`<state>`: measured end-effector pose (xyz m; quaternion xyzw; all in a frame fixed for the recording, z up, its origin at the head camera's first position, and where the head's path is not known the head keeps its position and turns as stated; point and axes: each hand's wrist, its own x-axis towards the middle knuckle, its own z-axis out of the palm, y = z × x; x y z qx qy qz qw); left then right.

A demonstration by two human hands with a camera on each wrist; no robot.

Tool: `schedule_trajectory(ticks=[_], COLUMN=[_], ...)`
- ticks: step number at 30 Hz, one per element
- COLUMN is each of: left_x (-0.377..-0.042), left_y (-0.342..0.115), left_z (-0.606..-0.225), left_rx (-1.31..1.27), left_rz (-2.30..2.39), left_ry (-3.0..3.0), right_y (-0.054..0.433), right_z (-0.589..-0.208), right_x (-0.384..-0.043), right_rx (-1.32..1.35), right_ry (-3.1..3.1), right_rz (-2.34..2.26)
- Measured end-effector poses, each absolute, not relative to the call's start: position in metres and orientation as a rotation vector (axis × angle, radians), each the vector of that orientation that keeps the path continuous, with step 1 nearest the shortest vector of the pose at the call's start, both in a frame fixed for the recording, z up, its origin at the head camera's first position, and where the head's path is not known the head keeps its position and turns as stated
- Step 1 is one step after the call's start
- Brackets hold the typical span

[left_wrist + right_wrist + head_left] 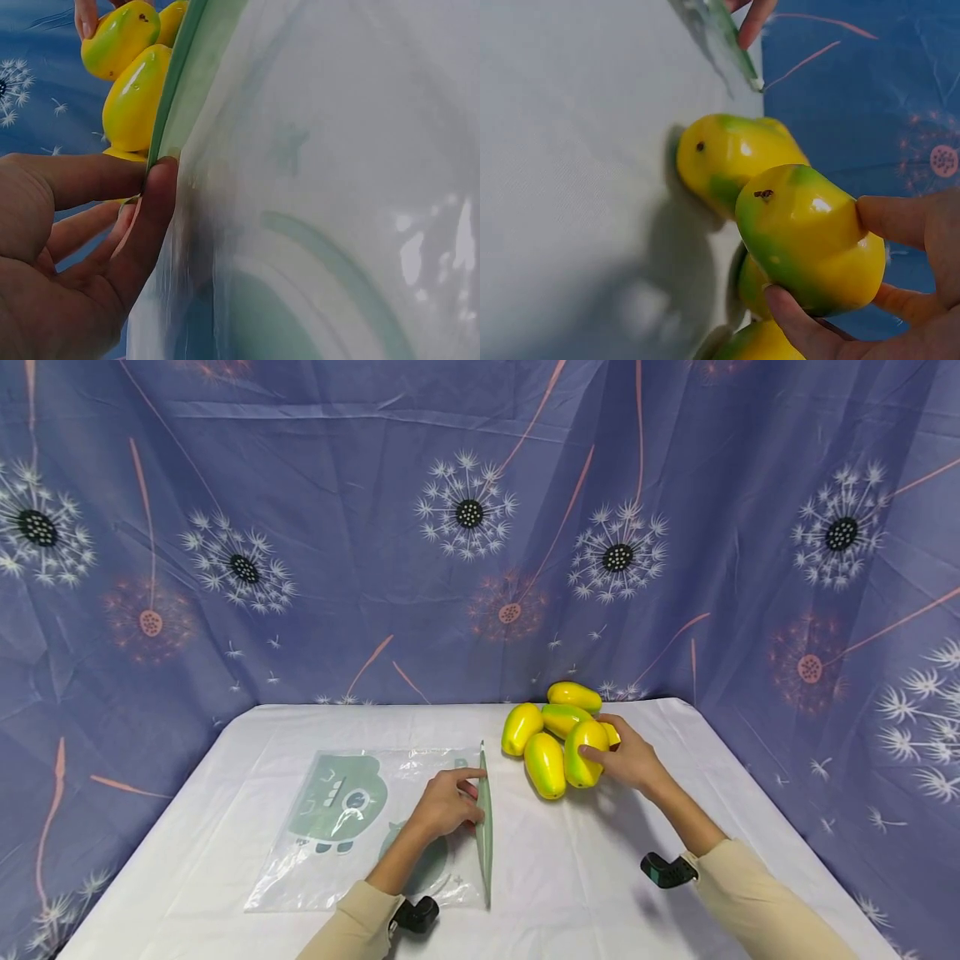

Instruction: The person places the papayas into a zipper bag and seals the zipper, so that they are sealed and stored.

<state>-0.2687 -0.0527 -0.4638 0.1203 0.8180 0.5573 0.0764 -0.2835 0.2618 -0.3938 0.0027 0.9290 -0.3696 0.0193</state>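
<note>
A clear plastic zip bag [468, 885] printed with green cartoon figures lies on the table, its green top edge [166, 112] raised on the right. My left hand [442, 806] pinches that edge between thumb and finger. With thumb and fingers around it, my right hand [632, 758] holds a glossy yellow-green mango [810, 240] at the near right of a cluster. Several more mangoes [544, 767] lie close beside and behind it. Whether the held mango touches the table is hard to tell.
A white cloth [600, 885] covers the table. Behind it hangs a blue curtain [337, 527] with dandelion prints, close to the rearmost mango [574, 696]. A black wrist device sits on each arm.
</note>
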Motion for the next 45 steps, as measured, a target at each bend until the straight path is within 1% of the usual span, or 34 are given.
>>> schedule_trajectory(ticks=[6,15,24,31,39,45], left_x=[-0.268,-0.269,-0.272,-0.27,-0.27,-0.272], left_y=[-0.055,-0.06,-0.067,-0.071,-0.076,-0.077], left_z=[-0.461,-0.455,-0.451,-0.448,-0.447,-0.446], left_rx=[0.311,0.231,0.276,0.298,0.32,0.332], left_rz=[1.744,1.856,1.888,1.907,1.944,1.972], left_ry=[2.398,2.344,2.371,2.365,2.366,2.351], right_y=[0.25,0.231,0.215,0.204,0.188,0.175], right_z=[-0.388,-0.381,-0.377,-0.382,-0.386,-0.393], right_x=[-0.284,-0.278,-0.273,-0.274,-0.272,-0.271], right_rx=[-0.054,-0.095,-0.109,-0.164,-0.136,-0.15], right_ry=[2.79,2.755,2.676,2.65,2.631,2.582], right_rz=[-1.315,-1.345,-1.401,-1.428,-1.43,-1.528])
